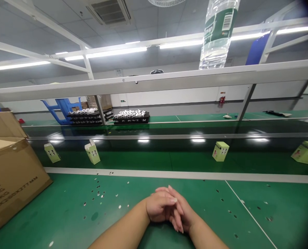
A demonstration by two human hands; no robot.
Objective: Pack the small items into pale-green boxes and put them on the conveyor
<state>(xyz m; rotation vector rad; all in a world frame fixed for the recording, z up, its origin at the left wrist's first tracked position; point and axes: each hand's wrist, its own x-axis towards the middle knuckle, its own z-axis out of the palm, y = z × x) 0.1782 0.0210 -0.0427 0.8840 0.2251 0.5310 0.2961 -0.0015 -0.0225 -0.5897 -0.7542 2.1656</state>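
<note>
Under a grey panelled ceiling (66,31), a white steel frame (169,77) spans a long green workbench mat (53,221), with a glossy dark-green conveyor belt (169,155) behind its white edge strip (169,174). A corrugated cardboard carton (11,176) sits at the left, and small pale-green boxes (220,151) stand on the belt. Farther off, black trays (131,120) carry black-and-white balls (131,113). The left hand (159,207) and right hand (182,218) rest on the mat, pressed together with fingers overlapping, holding nothing. Tiny black and white dots (98,190) lie scattered near them.
</note>
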